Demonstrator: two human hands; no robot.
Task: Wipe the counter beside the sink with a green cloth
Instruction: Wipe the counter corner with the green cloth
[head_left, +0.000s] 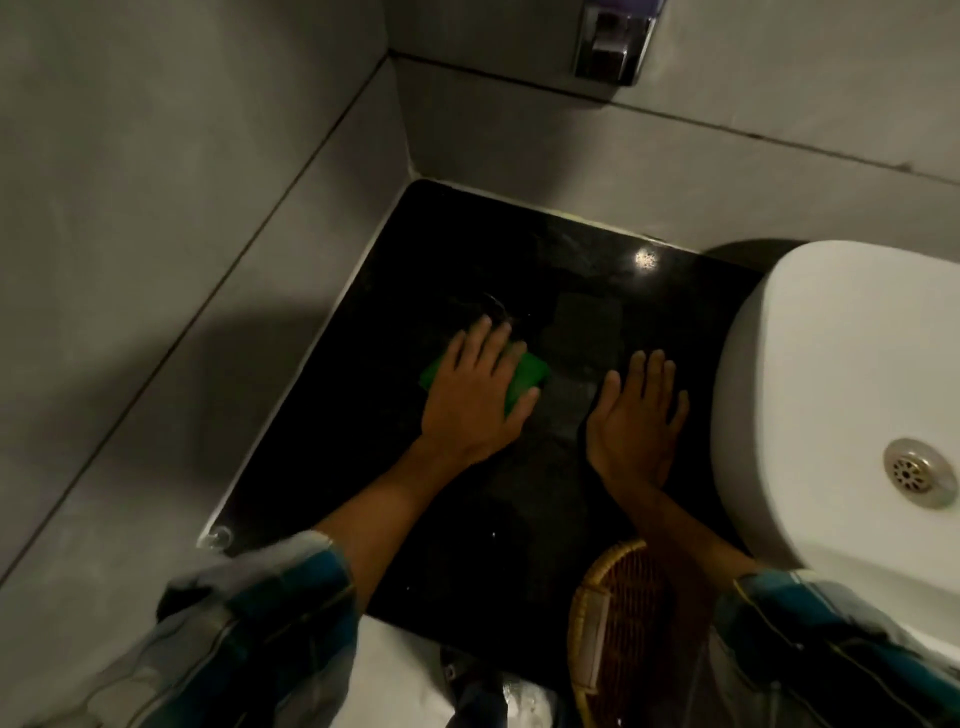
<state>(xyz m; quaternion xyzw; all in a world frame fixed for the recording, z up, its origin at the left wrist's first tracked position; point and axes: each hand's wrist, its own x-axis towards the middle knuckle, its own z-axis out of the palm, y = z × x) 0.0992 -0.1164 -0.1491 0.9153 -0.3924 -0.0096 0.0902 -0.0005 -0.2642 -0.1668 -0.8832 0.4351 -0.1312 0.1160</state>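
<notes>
A dark polished counter fills the corner between two grey walls, left of a white sink. A folded green cloth lies flat on the counter's middle. My left hand presses down on it with fingers spread, covering most of it; green shows at both sides. My right hand rests flat on the bare counter just right of the cloth, fingers together, close to the sink's left wall, holding nothing.
A round woven basket sits at the counter's front edge under my right forearm. The sink's metal drain is at the far right. A wall-mounted dispenser hangs above the back wall. Grey walls close in the left and back.
</notes>
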